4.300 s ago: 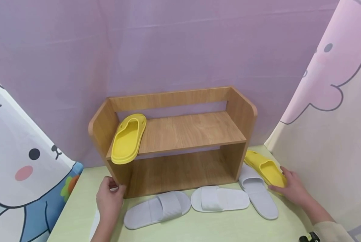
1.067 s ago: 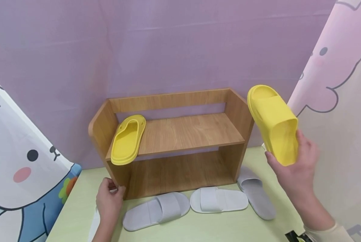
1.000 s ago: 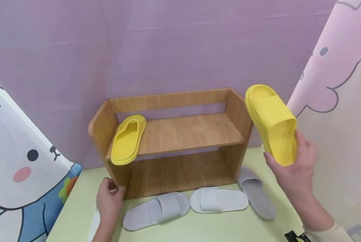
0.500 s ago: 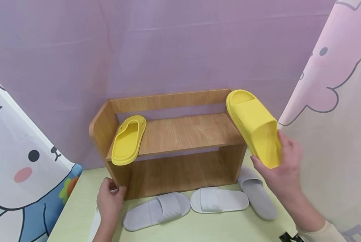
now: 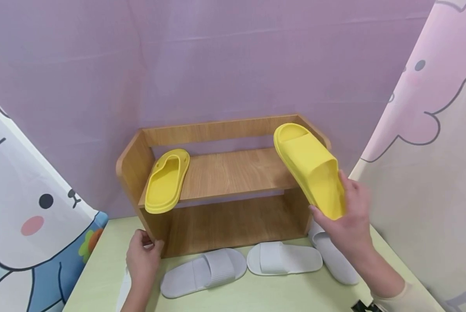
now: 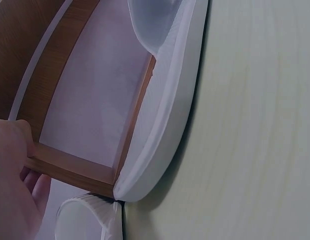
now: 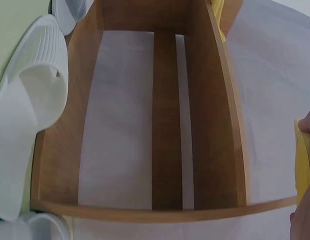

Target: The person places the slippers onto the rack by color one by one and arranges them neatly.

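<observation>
In the head view my right hand point(image 5: 350, 216) holds a yellow slipper point(image 5: 311, 167) by its heel, thumb on one side and fingers on the other. The slipper is tilted, toe up and to the left, overlapping the right part of a two-tier wooden shoe rack point(image 5: 233, 173). At the rack's lower left my left hand point(image 5: 144, 258) pinches the edge of the side panel; the left wrist view shows these fingers point(image 6: 29, 137) around the wood. Another yellow slipper point(image 5: 166, 184) lies on the left of the upper shelf, heel slightly over the front edge.
On the pale green tabletop point(image 5: 279, 294), a grey slipper point(image 5: 186, 273) and a whiter slipper point(image 5: 303, 259) lie sideways before the rack. A further grey slipper point(image 5: 336, 260) lies at the right, partly behind my right arm. A purple cloth point(image 5: 225, 60) hangs behind.
My right hand has picked the yellow slipper up from the tabletop at the right, raised it, and carried it leftward to the rack's right side. The left hand has stayed on the side panel.
</observation>
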Demonstrator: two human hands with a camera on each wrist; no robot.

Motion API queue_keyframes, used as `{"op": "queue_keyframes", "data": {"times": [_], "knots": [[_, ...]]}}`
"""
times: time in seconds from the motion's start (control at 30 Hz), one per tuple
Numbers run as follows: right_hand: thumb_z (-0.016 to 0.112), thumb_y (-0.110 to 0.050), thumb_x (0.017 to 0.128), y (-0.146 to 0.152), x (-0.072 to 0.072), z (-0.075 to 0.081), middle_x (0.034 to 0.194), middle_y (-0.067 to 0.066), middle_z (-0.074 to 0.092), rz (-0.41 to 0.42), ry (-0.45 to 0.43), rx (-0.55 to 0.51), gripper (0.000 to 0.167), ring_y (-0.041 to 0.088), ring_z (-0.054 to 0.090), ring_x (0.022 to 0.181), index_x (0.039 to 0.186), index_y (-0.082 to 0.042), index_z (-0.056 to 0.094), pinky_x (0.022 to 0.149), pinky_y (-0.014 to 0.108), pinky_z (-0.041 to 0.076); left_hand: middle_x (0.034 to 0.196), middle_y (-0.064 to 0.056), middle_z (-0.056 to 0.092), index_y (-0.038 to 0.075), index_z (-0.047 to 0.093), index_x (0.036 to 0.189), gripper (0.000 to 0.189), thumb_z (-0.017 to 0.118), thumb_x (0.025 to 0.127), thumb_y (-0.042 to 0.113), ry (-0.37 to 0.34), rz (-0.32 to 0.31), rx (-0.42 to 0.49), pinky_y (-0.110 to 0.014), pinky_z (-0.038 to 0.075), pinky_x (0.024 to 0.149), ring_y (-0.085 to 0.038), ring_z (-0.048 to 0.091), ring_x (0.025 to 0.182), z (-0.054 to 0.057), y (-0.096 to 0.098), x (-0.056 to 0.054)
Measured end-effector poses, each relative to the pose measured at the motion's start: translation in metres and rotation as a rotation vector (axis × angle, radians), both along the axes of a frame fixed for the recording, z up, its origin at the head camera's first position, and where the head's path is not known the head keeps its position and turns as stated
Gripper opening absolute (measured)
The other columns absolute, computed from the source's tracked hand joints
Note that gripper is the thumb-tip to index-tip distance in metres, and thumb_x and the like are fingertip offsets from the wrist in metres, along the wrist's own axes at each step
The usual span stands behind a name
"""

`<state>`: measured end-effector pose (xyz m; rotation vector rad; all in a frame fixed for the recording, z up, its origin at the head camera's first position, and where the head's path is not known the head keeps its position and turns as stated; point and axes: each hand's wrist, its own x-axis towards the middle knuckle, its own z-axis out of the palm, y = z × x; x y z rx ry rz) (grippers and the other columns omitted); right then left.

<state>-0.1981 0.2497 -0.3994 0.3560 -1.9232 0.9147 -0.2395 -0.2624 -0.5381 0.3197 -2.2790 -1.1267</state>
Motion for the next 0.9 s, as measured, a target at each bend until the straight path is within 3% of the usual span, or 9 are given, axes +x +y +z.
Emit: {"op": "queue_keyframes", "data": {"times": [0.17, 0.3, 0.9], "knots": [[0.095, -0.008, 0.068, -0.010, 0.000, -0.003, 0.137, 0.034, 0.050, 0.007, -0.054, 0.022, 0.109, 0.031, 0.042, 0.128, 0.166, -0.004, 0.047, 0.093, 0.019, 0.037, 0.105, -0.015, 0.075, 0.007, 0.062, 0.105, 0.022, 0.076, 0.090, 0.002, 0.006, 0.005, -0.012, -0.030, 0.063, 0.074, -0.033, 0.077, 0.095, 0.001, 0.001, 0.000], [0.098, -0.007, 0.070, -0.018, -0.002, -0.004, 0.142, 0.032, 0.050, 0.018, -0.100, 0.045, 0.109, 0.034, 0.043, 0.131, 0.167, -0.006, 0.046, 0.091, 0.020, 0.040, 0.107, -0.015, 0.075, 0.008, 0.062, 0.106, 0.022, 0.077, 0.091, 0.004, -0.009, 0.013, -0.022, -0.037, 0.061, 0.076, -0.034, 0.077, 0.097, 0.002, 0.001, -0.001], [0.102, -0.014, 0.073, -0.057, -0.019, -0.008, 0.147, 0.021, 0.055, 0.139, -0.176, 0.091, 0.101, 0.033, 0.046, 0.130, 0.160, 0.000, 0.052, 0.092, 0.041, 0.045, 0.108, -0.015, 0.075, 0.008, 0.062, 0.107, 0.022, 0.077, 0.091, 0.005, -0.032, 0.019, -0.016, -0.035, 0.058, 0.075, -0.035, 0.077, 0.098, 0.004, 0.002, 0.002]]}}
